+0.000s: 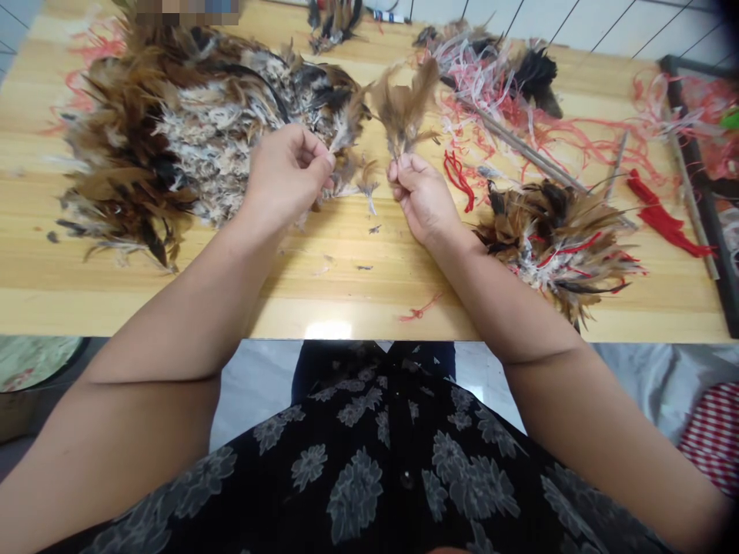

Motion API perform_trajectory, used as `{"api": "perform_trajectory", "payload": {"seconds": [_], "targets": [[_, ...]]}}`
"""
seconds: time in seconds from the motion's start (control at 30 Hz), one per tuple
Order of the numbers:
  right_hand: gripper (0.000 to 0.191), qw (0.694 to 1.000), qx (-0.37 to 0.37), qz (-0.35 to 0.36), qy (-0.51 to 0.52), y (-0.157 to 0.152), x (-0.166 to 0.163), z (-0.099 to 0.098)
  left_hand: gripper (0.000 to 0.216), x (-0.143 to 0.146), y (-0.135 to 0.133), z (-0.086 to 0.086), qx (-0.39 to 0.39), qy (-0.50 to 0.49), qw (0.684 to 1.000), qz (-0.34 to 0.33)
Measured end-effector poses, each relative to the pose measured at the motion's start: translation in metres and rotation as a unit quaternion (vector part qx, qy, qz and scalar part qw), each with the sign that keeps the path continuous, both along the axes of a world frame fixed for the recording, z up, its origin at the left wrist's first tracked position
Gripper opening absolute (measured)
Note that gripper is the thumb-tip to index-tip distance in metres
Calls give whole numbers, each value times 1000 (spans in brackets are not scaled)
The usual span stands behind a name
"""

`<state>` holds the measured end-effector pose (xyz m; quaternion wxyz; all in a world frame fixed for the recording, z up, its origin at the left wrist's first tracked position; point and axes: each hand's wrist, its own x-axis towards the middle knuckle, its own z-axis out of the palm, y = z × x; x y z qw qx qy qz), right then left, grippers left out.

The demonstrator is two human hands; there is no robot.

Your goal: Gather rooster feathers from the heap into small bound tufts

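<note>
My right hand [426, 196] pinches a small bunch of brown feathers [406, 104] by the quills, the tips fanned upward. Thumb and forefinger of my left hand [292, 169] are closed on a pale, fluffy feather [347, 127] at the edge of the large feather pile [202, 115]. That pile is brown, black and white and spreads under and beyond my left hand. Beside my right forearm lies a bundle of brown feathers [548, 231] tied with red strings. A small loose feather [368, 185] rests on the table between my hands.
Pink and white plastic strands [467, 65] lie at the back with dark feathers. Thin sticks [525, 146] and a red strip bundle [663, 215] are on the right, near a dark-framed tray [707, 200]. A marker [389, 15] lies at the table's [346, 300] far edge.
</note>
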<state>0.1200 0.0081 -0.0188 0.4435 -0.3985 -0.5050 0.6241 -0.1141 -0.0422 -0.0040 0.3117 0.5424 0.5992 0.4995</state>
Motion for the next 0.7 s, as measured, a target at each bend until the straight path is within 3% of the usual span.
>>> {"api": "perform_trajectory", "payload": {"seconds": [0.17,0.4,0.53,0.7], "targets": [[45,1000,-5,6,3,0,-1,-1,39,18,-8,2,-20,-49,994,-94],[43,999,-40,-3,-23,-15,-11,10,35,38,-12,-7,-16,-96,988,-116],[40,999,-28,-16,-39,-14,-16,3,33,40,-14,-1,-11,-17,995,-95],[38,995,52,-47,-63,-7,-19,-18,28,48,-21,12,-13,77,995,-67]]}}
